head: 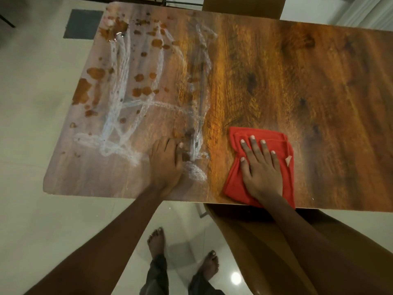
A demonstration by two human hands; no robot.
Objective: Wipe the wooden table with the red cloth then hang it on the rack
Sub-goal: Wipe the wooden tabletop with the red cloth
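Observation:
The wooden table (297,81) fills the upper part of the head view. Its left half carries white streaks and several brown blotches (127,92); the right half looks clean. The red cloth (235,184) lies folded flat near the front edge, right of centre. My right hand (260,167) presses on the cloth with straight, spread fingers. Left of it, my left hand (165,165) rests flat on the bare tabletop at the edge of the smeared area, fingers together. No rack is identifiable in view.
A brown chair (244,237) is tucked under the table's front edge beneath my right arm. Another chair back (242,5) stands at the far side. A dark mat (81,23) lies on the pale tiled floor at far left. My bare feet (156,241) stand below.

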